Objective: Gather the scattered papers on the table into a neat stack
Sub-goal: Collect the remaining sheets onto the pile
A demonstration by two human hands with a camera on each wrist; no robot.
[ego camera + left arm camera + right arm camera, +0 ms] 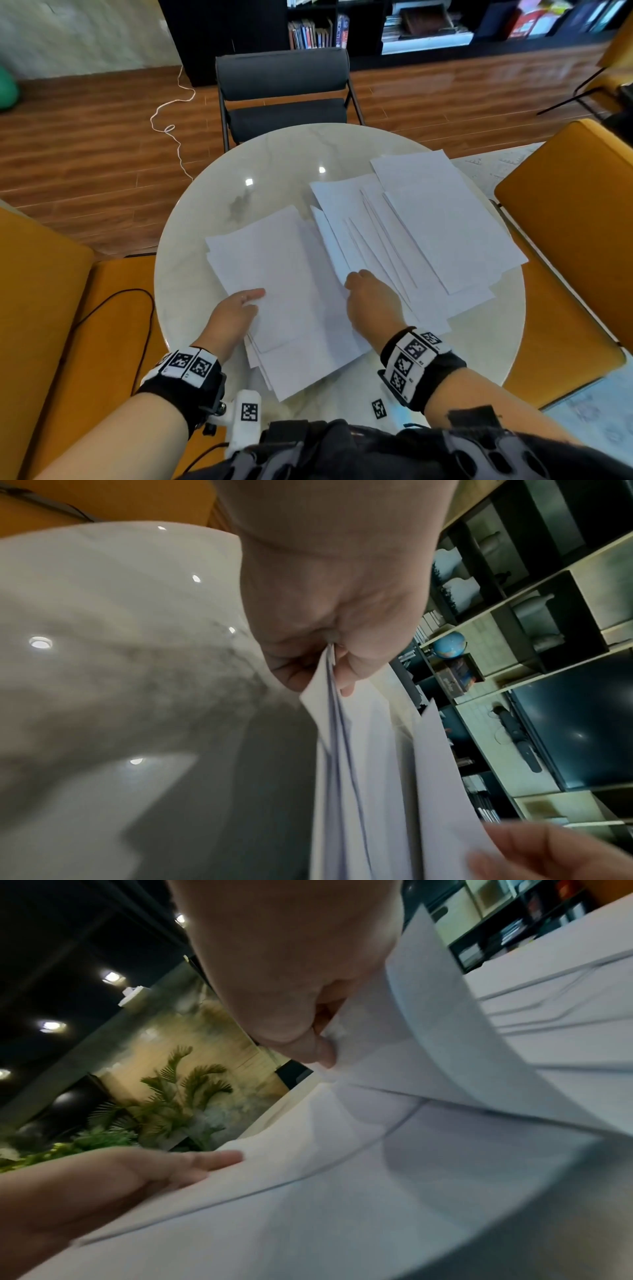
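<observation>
White papers lie on a round marble table. A small pile of sheets sits at the near left. My left hand pinches its left edge, thumb on top and fingers beneath; the left wrist view shows the sheets clamped in the hand. My right hand pinches the near corner of a sheet from the fanned spread of papers on the right half of the table. In the right wrist view that sheet curls up under the fingers.
Orange chairs stand at the left and right of the table, a black chair at the far side. A black cable runs over the left chair. Dark bookshelves line the back wall.
</observation>
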